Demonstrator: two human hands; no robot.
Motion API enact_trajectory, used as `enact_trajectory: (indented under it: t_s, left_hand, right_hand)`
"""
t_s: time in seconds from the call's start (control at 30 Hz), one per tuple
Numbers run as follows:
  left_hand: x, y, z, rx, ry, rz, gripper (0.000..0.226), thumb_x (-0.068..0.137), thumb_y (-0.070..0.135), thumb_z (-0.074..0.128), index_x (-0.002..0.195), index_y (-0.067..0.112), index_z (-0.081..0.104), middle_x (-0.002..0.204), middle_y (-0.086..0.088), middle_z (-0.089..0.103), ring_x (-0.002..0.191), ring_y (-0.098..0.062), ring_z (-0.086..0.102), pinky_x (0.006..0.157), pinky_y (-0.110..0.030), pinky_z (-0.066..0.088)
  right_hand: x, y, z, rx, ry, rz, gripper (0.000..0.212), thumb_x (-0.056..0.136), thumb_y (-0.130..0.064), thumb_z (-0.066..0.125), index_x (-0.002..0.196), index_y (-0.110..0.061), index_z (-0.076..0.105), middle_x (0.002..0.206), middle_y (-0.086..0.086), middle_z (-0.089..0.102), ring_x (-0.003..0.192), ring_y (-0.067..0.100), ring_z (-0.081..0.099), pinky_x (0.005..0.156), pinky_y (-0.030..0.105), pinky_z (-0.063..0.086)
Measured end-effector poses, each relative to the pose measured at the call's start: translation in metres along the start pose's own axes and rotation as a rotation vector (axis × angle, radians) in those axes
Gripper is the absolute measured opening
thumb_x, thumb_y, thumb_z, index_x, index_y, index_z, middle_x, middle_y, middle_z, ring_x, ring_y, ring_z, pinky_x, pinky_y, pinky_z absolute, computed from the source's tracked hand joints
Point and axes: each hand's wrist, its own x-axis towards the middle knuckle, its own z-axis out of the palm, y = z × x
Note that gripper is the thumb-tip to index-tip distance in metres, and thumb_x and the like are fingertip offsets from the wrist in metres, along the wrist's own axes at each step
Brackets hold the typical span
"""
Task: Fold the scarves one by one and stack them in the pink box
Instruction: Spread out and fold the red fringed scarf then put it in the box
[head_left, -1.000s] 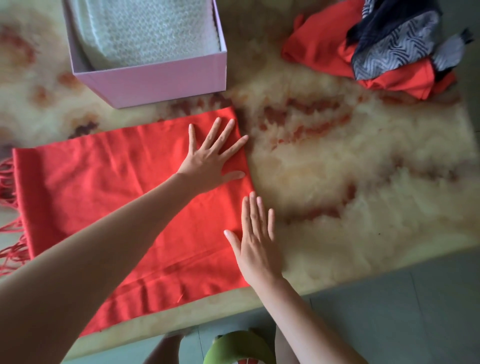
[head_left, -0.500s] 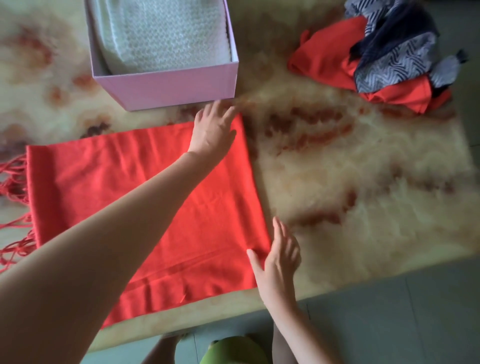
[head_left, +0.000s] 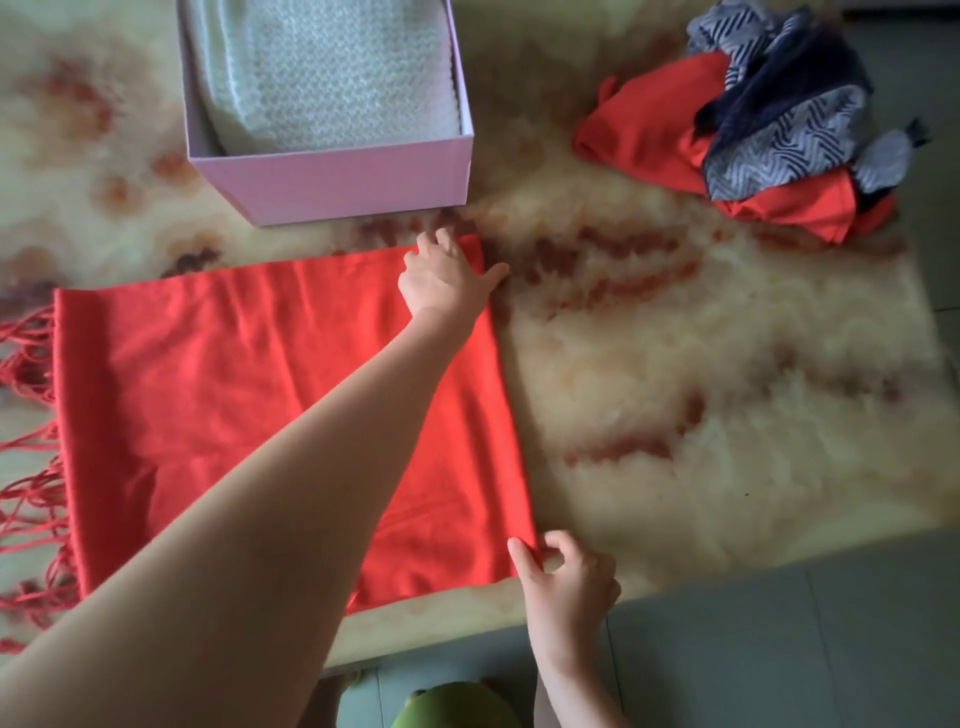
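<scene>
Head cam: red scarf (head_left: 234, 389) lies flat on the bench (head_left: 727, 415), just in front of the pink box (head_left: 353, 182). Left grip (head_left: 447, 283) has its fingers curled on the far right corner, and right grip (head_left: 566, 577) pinches the near right one. White scarf (head_left: 332, 73) sits in the box.

Desk (head_left: 727, 415): glossy cream stone-pattern top with rust-red and brown cloudy veining and a soft, diffuse sheen. Floor (head_left: 779, 649): grey-green tiles with thin grout lines, visible beyond the desk's near and right edges. Rounded lime-green object (head_left: 452, 706) at bottom edge, cropped; identity unclear.
</scene>
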Motion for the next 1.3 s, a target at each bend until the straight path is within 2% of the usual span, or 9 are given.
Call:
enact_trajectory:
  t_s: [0.13, 0.27, 0.47, 0.6, 0.8, 0.9, 1.03, 1.1, 1.3]
  left_hand:
    - [-0.001, 0.006, 0.008, -0.011, 0.042, -0.030, 0.061, 0.085, 0.049, 0.061, 0.128, 0.011, 0.041, 0.132, -0.009, 0.044, 0.123, -0.029, 0.043, 0.092, -0.040, 0.041]
    - [0.001, 0.004, 0.006, -0.051, 0.083, -0.038, 0.038, 0.091, 0.030, 0.050, 0.123, 0.010, 0.046, 0.127, -0.010, 0.048, 0.119, -0.030, 0.046, 0.089, -0.040, 0.041]
    - [0.002, 0.011, 0.008, -0.015, 0.056, -0.049, 0.068, 0.082, 0.053, 0.061, 0.128, 0.010, 0.039, 0.129, -0.009, 0.045, 0.122, -0.029, 0.045, 0.091, -0.040, 0.042]
    - [-0.002, 0.005, 0.018, -0.056, 0.142, -0.034, 0.055, 0.086, 0.048, 0.059, 0.123, 0.010, 0.045, 0.128, -0.009, 0.046, 0.120, -0.028, 0.044, 0.090, -0.040, 0.041]
    - [-0.001, 0.002, 0.019, -0.131, 0.206, -0.067, 0.032, 0.091, 0.034, 0.050, 0.113, 0.012, 0.057, 0.118, -0.009, 0.055, 0.113, -0.028, 0.049, 0.085, -0.040, 0.042]
    - [0.001, 0.000, 0.013, -0.250, 0.218, -0.099, 0.027, 0.089, 0.034, 0.050, 0.104, 0.014, 0.060, 0.108, -0.007, 0.063, 0.104, -0.027, 0.057, 0.078, -0.034, 0.043]
    - [0.004, -0.014, -0.004, -0.534, 0.140, -0.168, 0.017, 0.082, 0.027, 0.061, 0.097, 0.017, 0.064, 0.098, -0.002, 0.070, 0.093, -0.022, 0.065, 0.075, -0.027, 0.048]
    - [0.009, -0.027, -0.014, -0.701, 0.099, -0.190, 0.012, 0.077, 0.022, 0.068, 0.089, 0.019, 0.066, 0.086, -0.002, 0.069, 0.078, -0.021, 0.068, 0.075, -0.033, 0.056]
    - [0.009, -0.070, -0.048, -0.972, 0.019, -0.260, 0.009, 0.077, 0.014, 0.072, 0.078, 0.019, 0.065, 0.067, 0.003, 0.062, 0.054, -0.006, 0.061, 0.059, -0.032, 0.059]
  right_hand:
    - [-0.005, 0.005, 0.000, 0.046, 0.022, -0.083, 0.024, 0.059, -0.039, 0.077, 0.066, -0.019, 0.066, 0.060, -0.003, 0.048, 0.070, 0.034, 0.056, 0.069, 0.028, 0.020]
    - [-0.005, 0.006, 0.000, 0.079, 0.036, -0.128, 0.022, 0.059, -0.033, 0.081, 0.067, -0.018, 0.066, 0.062, -0.016, 0.036, 0.066, 0.032, 0.057, 0.065, 0.026, 0.016]
    - [-0.003, 0.016, 0.002, 0.128, -0.006, -0.102, 0.037, 0.062, -0.055, 0.058, 0.071, -0.020, 0.066, 0.064, 0.001, 0.057, 0.066, 0.027, 0.055, 0.065, 0.026, 0.017]
    - [-0.001, 0.019, 0.004, 0.168, -0.025, -0.100, 0.042, 0.062, -0.058, 0.055, 0.072, -0.019, 0.067, 0.066, 0.002, 0.059, 0.063, 0.023, 0.049, 0.065, 0.026, 0.017]
    - [0.000, 0.022, 0.002, 0.255, -0.075, -0.100, 0.027, 0.066, -0.040, 0.072, 0.078, -0.016, 0.069, 0.067, -0.001, 0.059, 0.068, 0.027, 0.060, 0.069, 0.036, 0.047]
    - [-0.001, 0.024, 0.001, 0.342, -0.152, -0.050, 0.025, 0.071, -0.032, 0.080, 0.084, -0.014, 0.069, 0.071, -0.003, 0.065, 0.073, 0.019, 0.064, 0.071, 0.035, 0.051]
    - [-0.009, 0.021, 0.002, 0.451, -0.279, -0.013, 0.040, 0.066, -0.054, 0.070, 0.083, -0.017, 0.066, 0.076, 0.002, 0.066, 0.069, 0.014, 0.061, 0.063, 0.022, 0.045]
    - [-0.018, 0.014, 0.005, 0.482, -0.325, -0.016, 0.043, 0.062, -0.060, 0.063, 0.080, -0.021, 0.063, 0.076, 0.004, 0.064, 0.068, 0.013, 0.058, 0.061, 0.019, 0.043]
    - [-0.052, -0.024, 0.007, 0.688, -0.499, 0.007, 0.022, 0.064, -0.037, 0.074, 0.070, -0.019, 0.064, 0.070, 0.005, 0.068, 0.066, 0.016, 0.063, 0.063, 0.021, 0.044]
